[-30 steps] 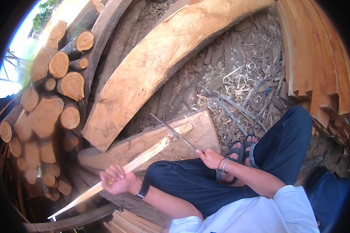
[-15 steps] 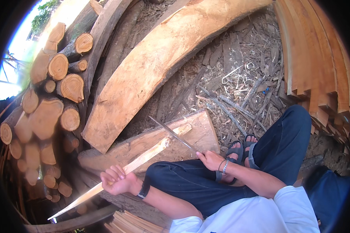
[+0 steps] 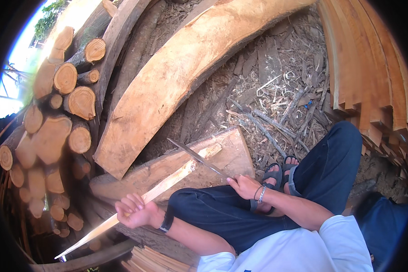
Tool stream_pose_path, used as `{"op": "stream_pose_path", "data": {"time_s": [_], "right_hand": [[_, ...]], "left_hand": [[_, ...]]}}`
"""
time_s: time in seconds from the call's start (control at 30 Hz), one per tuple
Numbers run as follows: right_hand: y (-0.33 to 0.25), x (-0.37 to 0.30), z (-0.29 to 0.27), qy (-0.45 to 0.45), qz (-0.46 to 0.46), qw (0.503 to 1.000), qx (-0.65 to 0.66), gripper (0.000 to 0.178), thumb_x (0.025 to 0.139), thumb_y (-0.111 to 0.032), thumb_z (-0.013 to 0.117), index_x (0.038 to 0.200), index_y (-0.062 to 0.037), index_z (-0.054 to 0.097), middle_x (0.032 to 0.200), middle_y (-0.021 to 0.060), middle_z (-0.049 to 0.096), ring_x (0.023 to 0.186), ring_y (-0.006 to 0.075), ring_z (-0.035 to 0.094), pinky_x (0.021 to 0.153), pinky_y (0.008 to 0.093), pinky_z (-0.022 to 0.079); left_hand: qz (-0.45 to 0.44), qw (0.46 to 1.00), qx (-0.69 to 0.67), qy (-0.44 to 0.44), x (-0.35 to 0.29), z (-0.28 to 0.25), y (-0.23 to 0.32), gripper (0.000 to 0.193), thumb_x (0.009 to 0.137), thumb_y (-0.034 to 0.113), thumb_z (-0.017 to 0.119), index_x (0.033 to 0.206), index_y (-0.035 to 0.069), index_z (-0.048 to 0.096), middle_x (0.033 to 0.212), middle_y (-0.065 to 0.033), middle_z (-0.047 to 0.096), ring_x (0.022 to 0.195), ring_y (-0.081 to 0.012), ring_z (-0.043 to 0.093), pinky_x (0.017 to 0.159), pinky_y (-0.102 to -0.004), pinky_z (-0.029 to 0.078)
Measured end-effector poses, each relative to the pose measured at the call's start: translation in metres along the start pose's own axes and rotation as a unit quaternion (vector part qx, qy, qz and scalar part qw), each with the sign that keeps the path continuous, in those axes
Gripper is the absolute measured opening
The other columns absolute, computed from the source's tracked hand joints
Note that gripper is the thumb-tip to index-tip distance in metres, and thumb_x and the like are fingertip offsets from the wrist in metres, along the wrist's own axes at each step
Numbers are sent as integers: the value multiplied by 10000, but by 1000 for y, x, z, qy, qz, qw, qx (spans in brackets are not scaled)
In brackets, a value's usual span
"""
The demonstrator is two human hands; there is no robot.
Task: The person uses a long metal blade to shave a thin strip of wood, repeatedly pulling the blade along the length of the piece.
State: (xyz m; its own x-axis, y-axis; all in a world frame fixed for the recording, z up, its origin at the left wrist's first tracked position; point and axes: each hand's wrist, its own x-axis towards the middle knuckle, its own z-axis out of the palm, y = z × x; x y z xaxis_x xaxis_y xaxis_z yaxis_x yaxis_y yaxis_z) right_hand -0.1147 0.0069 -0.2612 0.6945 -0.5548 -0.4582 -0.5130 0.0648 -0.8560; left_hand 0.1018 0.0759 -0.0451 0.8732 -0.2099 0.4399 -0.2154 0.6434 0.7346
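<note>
My left hand (image 3: 134, 211) is closed around a pale, peeled wooden stick (image 3: 166, 183) that tapers to a thin point at the lower left. The thicker end of the stick lies over a flat wooden slab (image 3: 229, 153) in front of my legs. Gripped in my right hand (image 3: 245, 186) is a knife with a long narrow blade (image 3: 184, 147). Its blade crosses the stick near the roughly cut patch close to the thick end. The knife's handle is mostly hidden inside my fingers.
A large curved plank (image 3: 167, 75) lies beyond the slab. Stacked cut logs (image 3: 65, 78) rise at the left, and long sawn boards (image 3: 367, 59) at the right. Wood shavings (image 3: 281, 90) and sticks litter the ground near my sandalled feet. Thin wooden strips (image 3: 156, 259) lie at the lower edge.
The knife has shifted slightly left and its tip slightly down along the stick. My left hand still grips the stick in nearly the same place.
</note>
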Motion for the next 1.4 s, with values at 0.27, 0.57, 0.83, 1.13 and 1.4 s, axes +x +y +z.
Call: {"op": "stream_pose_path", "data": {"time_s": [0.27,0.57,0.83,1.13,1.4], "right_hand": [[-2,-2,-4,-20,-7,1000,-11,641,997,-492,345,932,94,596,830,344,628,853,488,627,795,509,492],[-2,1,-5,-17,-4,1000,-13,579,1002,-469,356,988,81,538,799,324,626,824,483,621,784,520,481],[1,3,-4,-19,2,1000,-5,598,1004,-477,339,1011,94,516,841,337,628,865,480,625,807,524,479],[10,9,1,-8,9,1000,-2,605,1000,-488,340,1002,88,521,835,330,631,848,475,626,800,516,478],[7,10,-6,-7,28,999,30,601,1000,-473,351,979,93,551,863,346,627,888,500,613,832,511,473]], "left_hand": [[3,1000,7,7,-3,2,0,352,898,241,432,592,162,276,470,27,244,372,-89,220,365,-227,150],[2,1000,10,21,-2,5,0,340,886,219,439,589,158,286,466,24,245,374,-90,215,361,-229,149],[0,1000,-3,19,-1,1,2,351,893,219,446,585,154,289,467,22,246,375,-89,218,359,-227,159],[0,1000,-8,-3,-1,1,1,349,898,223,435,588,156,291,468,22,245,371,-91,231,359,-226,170],[0,1000,1,17,-2,0,0,347,898,223,432,588,157,292,469,23,244,369,-94,233,356,-226,171]]}}
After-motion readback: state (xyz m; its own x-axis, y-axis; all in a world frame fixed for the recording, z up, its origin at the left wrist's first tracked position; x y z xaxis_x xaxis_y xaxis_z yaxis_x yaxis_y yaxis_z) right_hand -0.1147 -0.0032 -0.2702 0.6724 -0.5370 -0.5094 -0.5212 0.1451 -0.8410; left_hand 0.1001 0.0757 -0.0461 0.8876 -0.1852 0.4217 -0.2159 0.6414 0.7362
